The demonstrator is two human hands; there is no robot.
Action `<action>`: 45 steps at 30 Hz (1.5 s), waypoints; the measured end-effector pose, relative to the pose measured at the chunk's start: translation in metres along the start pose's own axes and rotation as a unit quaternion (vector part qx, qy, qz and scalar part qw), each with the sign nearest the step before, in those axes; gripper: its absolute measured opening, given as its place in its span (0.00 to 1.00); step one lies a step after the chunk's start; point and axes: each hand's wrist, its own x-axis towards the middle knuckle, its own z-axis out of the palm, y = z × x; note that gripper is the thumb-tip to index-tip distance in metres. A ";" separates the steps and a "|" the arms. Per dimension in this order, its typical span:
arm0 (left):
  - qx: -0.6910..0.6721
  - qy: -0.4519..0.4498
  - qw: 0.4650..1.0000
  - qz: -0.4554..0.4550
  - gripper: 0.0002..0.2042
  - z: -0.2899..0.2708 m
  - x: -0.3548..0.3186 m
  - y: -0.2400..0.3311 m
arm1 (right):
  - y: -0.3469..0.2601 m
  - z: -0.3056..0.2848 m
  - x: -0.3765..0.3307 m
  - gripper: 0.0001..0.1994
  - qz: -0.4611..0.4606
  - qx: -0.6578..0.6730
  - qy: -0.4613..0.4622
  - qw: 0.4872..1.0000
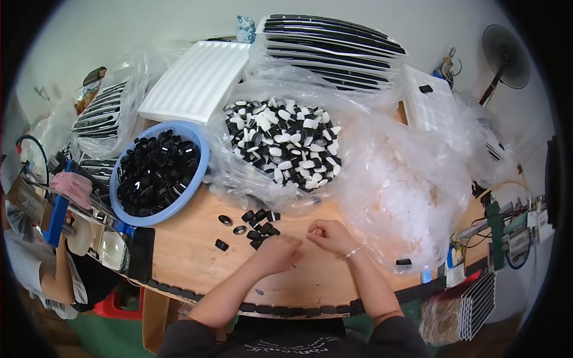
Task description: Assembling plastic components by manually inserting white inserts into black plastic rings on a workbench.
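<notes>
A pale wall rises behind the light wooden bench; a dark fan stands at right, green floor shows below.

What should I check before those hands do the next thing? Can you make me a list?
1. Left hand near the loose black pieces: ok.
2. Right hand holding something: cannot tell, the fingers are curled.
3. Loose black pieces all in one cluster: not ok, a few lie apart on the wooden table.
4. Blue basin has black pieces in it: ok.
5. Black and white pieces uncovered by the clear plastic: ok, they show in the opening.
</notes>
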 end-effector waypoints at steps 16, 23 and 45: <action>0.027 -0.066 0.997 0.011 0.15 0.002 0.003 0.001 | -0.005 0.010 0.005 0.08 -0.037 -0.116 0.077 0.990; 0.003 -0.048 0.999 -0.008 0.16 -0.004 0.007 0.008 | -0.002 0.011 0.006 0.08 -0.062 -0.094 0.096 0.989; 0.014 -0.059 0.998 0.014 0.16 -0.006 0.008 0.012 | 0.091 -0.237 -0.014 0.16 0.262 -0.122 0.204 0.935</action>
